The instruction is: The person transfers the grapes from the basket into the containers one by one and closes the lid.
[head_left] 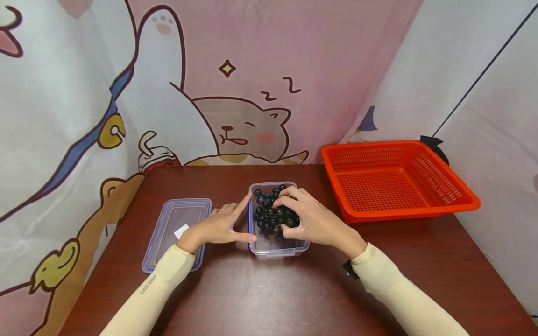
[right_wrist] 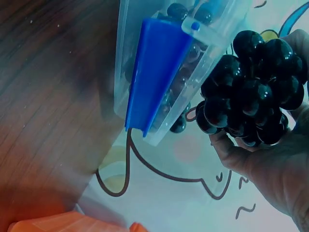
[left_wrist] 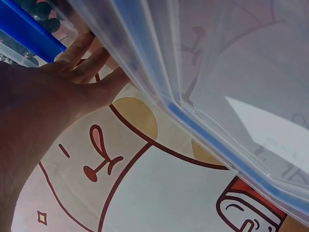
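A clear plastic food container stands on the table with dark grapes inside. My right hand is over its right side, with thumb and fingers curled round a bunch of black grapes. Part of that bunch is hidden behind the fingers in the head view. On the container's left side, my left hand rests with thumb and forefinger spread along the rim. A blue clip on the container's side shows in the right wrist view.
The container's clear lid, blue-edged and bearing a white label, lies on the table by the left forearm. A red-orange slotted basket stands at the back right. Behind the table hangs a printed cartoon curtain.
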`<action>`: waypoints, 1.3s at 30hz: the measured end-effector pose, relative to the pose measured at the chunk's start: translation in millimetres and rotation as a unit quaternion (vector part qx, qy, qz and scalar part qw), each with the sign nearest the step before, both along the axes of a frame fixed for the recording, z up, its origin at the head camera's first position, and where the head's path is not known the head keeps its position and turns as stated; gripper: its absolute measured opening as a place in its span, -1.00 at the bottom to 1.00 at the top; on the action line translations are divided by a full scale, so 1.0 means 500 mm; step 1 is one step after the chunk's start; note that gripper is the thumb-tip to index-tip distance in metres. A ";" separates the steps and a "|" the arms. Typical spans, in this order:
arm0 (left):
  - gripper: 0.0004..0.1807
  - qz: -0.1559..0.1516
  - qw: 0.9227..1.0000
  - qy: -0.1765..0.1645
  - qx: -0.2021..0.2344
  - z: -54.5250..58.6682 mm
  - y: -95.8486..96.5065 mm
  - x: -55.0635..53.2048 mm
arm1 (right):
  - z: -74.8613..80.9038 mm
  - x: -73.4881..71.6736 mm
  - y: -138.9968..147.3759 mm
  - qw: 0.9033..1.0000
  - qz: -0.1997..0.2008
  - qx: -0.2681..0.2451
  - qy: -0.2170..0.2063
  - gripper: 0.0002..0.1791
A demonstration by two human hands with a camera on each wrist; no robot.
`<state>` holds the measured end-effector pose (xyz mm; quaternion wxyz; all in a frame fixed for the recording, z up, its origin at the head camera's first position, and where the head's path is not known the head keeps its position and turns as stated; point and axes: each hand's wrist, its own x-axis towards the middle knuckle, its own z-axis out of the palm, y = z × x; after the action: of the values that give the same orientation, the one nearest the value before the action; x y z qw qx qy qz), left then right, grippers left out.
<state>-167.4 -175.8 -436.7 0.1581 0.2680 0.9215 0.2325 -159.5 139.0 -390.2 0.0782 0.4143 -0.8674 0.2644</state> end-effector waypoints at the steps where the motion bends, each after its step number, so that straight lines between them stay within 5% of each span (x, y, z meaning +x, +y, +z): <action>1: 0.38 0.001 1.000 -0.002 0.000 0.000 0.000 0.000 | -0.002 0.001 -0.003 1.000 0.004 0.001 0.004 -0.52; 10: 0.37 0.000 1.000 -0.005 0.008 0.002 0.000 0.003 | -0.019 0.012 -0.025 0.999 0.028 0.030 0.017 -0.49; 22: 0.37 0.000 1.000 -0.003 0.008 -0.003 -0.001 0.004 | -0.048 0.023 -0.044 0.996 0.013 0.082 0.035 -0.25; 29: 0.37 -0.003 1.000 -0.001 0.009 -0.002 0.001 0.004 | -0.067 0.024 -0.036 0.997 -0.016 0.074 -0.031 0.08; 33: 0.37 0.002 1.000 -0.003 0.007 0.003 0.000 0.006 | -0.074 0.017 -0.036 0.995 0.002 0.062 -0.074 0.10; 39: 0.38 0.001 1.000 -0.002 0.010 -0.001 -0.001 0.005 | -0.089 0.010 -0.031 0.995 0.024 0.077 -0.051 0.04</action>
<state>-164.9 -176.1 -437.0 0.1567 0.2681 0.9191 0.2425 -154.3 123.3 -434.6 -0.0051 0.4258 -0.8778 0.2193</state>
